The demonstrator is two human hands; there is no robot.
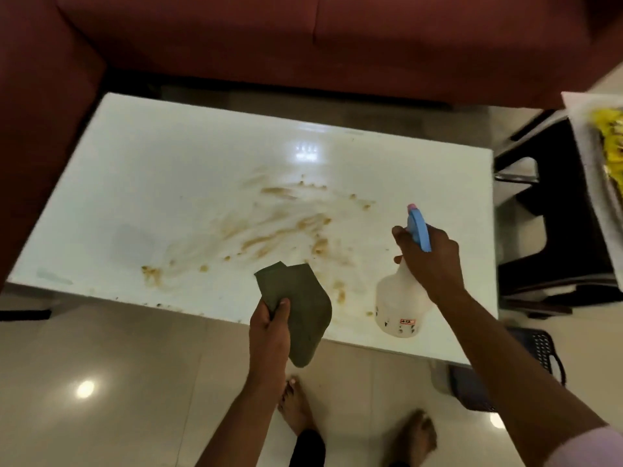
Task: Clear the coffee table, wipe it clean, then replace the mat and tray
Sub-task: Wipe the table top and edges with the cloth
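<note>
Two bare feet [354, 423] stand on the glossy cream tiled floor [118, 365] just off the near edge of the white glossy rectangular coffee table [151, 170]. Above them the left hand [269, 332] pinches a folded olive-green cleaning cloth [300, 308], thumb on top and fingers curled beneath; the cloth hangs across the table's near edge, its upper part over the tabletop and its lower end dangling past the rim. Whether it touches the surface cannot be told.

The right hand [431, 261] is wrapped round the neck of a translucent white plastic spray bottle with a light-blue trigger head and pink nozzle [401, 298], with a finger reaching forward at the trigger. The bottle is tilted, nozzle aimed toward the far side, and it sits over the table near its near right corner; its base looks close to the surface, though contact is unclear.

Brown smeared stains and crumbs [286, 227] spread over the middle of the tabletop, trailing toward the near edge and just beside the cloth.

Beyond the table's far edge runs a dark red upholstered sofa [303, 45]. Off the right edge stands a dark stool or chair [553, 230], and at the frame's right margin a white tray holding something yellow [603, 139] is partly in view. A dark perforated plastic item [539, 352] lies on the floor by the near right corner.
</note>
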